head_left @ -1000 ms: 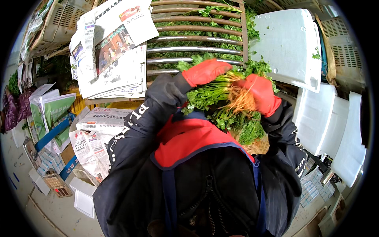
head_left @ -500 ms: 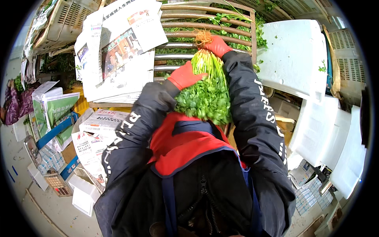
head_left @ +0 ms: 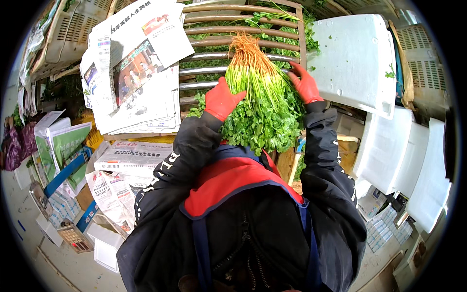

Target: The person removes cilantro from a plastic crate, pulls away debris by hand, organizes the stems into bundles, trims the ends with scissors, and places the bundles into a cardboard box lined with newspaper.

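A loose, fanned-out bunch of coriander (head_left: pixel 265 97) lies on the brown slatted rack (head_left: pixel 206 29). Its orange roots point away from me, and the leafy tops spread toward my apron. My left hand (head_left: pixel 224 100), in a red glove, rests at the bunch's left side with the thumb stretched over the stems. On the other side, my right hand (head_left: pixel 305 84), also red-gloved, is held with thumb and fingers apart beside the stems and grips nothing. Some of the left hand's fingers are hidden from view.
A stack of newspapers (head_left: pixel 141 92) covers the rack's left part. White foam boxes (head_left: pixel 352 58) stand to the right, and plastic crates (head_left: pixel 80 34) at the far left. More greens (head_left: pixel 287 36) show beneath the slats. A calculator (head_left: pixel 75 237) lies at the lower left.
The right hand has let go of the root end and moved right and nearer. The bunch, narrow before, has spread wide. The left hand has shifted slightly along its left side.
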Available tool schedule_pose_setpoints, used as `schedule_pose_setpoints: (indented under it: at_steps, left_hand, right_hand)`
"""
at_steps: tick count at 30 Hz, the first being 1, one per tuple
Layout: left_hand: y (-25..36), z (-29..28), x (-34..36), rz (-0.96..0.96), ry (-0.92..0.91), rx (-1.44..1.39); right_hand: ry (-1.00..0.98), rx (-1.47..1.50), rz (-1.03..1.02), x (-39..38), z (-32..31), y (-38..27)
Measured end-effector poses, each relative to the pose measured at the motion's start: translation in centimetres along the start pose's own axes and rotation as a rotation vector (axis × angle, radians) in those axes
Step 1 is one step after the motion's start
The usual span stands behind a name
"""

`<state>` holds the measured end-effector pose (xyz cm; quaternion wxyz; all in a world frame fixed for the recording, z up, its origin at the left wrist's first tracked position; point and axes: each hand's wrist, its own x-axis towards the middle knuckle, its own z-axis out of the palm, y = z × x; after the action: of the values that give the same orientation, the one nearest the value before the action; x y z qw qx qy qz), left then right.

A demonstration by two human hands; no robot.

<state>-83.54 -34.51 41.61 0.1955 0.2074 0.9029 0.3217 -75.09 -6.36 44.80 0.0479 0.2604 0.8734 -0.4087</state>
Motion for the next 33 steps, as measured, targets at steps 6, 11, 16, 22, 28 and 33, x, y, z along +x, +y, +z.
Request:
schedule_pose_setpoints:
  at_steps: [6,11,16,22,28,33]
  left_hand:
    - [0.6,-0.3,0.0,-0.022,0.004,-0.014]
    - [0.7,-0.9,0.1,-0.022,0.007,-0.107]
    - [1.1,-2.8,-0.4,-0.010,-0.005,-0.028]
    - [0.4,-3.1,-0.1,-0.060,-0.088,-0.076]
    - [3.7,-4.6,-0.6,0.378,0.287,0.053]
    - [11.2,-1.0,0.4,0.848,-0.147,-0.059]
  right_hand:
    - [-0.021,0.008,0.047,-2.4,3.3,-0.6]
    - [0.008,-0.022,0.004,-3.1,4.4,-1.3]
    - [0.133,-0.042,-0.001,-3.4,5.0,-0.3]
    - [0.077,0.074,-0.011,-2.0,3.2,1.3]
    - [0.031,0.026,0.012,-0.1,3.0,3.5]
    - [0.047,0.089,0.012,0.2,2.0,3.6]
